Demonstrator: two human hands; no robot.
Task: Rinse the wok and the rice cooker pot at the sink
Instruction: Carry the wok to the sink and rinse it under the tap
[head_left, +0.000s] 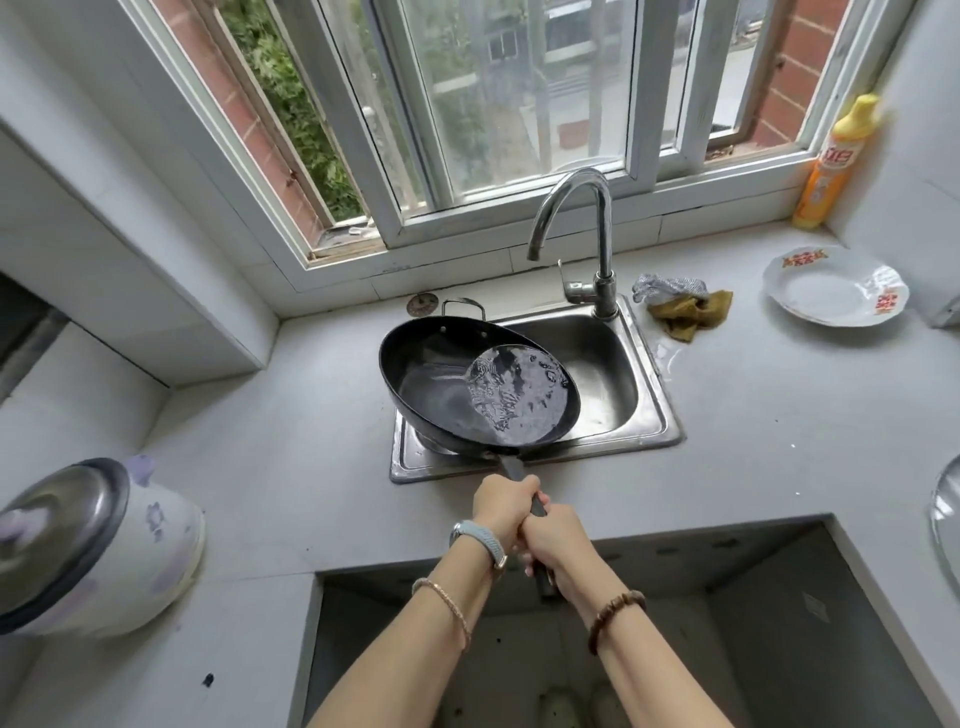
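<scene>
I see the wok (467, 384), black with a dark interior, over the left part of the stainless sink (661, 410). It is tilted down toward the right. A pool of water (514, 395) lies against its lower right wall. I cannot tell whether its underside touches the sink's front rim. A small metal loop handle (464, 306) shows at the wok's far edge.

The long handle (513, 467) points back toward the person, and both hands hold it. The left hand (501, 501) is wrapped round it nearer the wok. The right hand (553, 543) is wrapped round it just behind, touching the left. The left wrist carries a watch (480, 540) and a thin bracelet (447, 603). The right wrist carries a bead bracelet (615, 618).

The chrome gooseneck faucet (587, 218) stands at the sink's back right corner, its spout over the basin beyond the wok.

The rice cooker (156, 540), white with a purple floral print, sits on the countertop (270, 457) well to the left. Its metal lid (57, 525) is on, so the inner pot is hidden.

Just right of the faucet lie a steel scourer (665, 288) and a yellow-brown cloth (691, 312), touching each other. A small puddle (667, 358) lies near them. Farther right is a white plate (836, 288) with red markings. A yellow dish soap bottle (836, 161) stands upright on the windowsill.
</scene>
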